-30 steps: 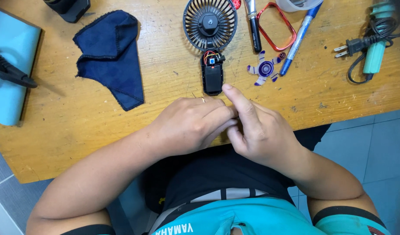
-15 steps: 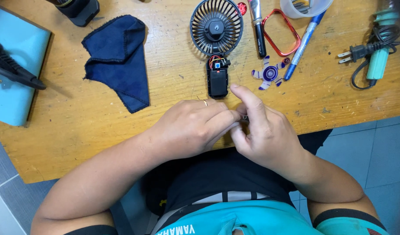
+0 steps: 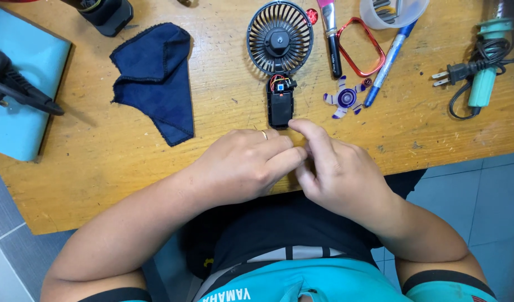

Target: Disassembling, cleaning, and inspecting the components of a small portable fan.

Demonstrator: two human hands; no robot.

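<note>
Left hand: our left hand (image 3: 243, 165) sits curled at the near edge of the table (image 3: 100, 168), fingers folded in toward the right one, ring on one finger. If there's anything pinched in there we honestly can't tell, it's hidden.
Right hand: our right hand (image 3: 338, 173) is pressed up against the left, fingertips meeting, index finger poking out toward the fan handle. Fingers are narrow, and whether they grip something tiny we can't tell either.
Fan: the small black handheld fan (image 3: 279, 36) lies flat just past our hands, round grille up top.
Fan handle: the handle (image 3: 280, 103) is opened up with red wires and a little blue part showing; its lower end is just beside our right fingertip.
Blade: a purple fan blade (image 3: 345, 99) lies off to the right of the handle.
Cloth: dark blue cloth (image 3: 153, 75), crumpled, left of the fan.
Other stuff: a blue pen (image 3: 388, 59), a red loop (image 3: 360, 53) and a soldering iron (image 3: 483, 78) with its plug are on the right side.
Left edge: a light blue mat (image 3: 22, 95).
</note>
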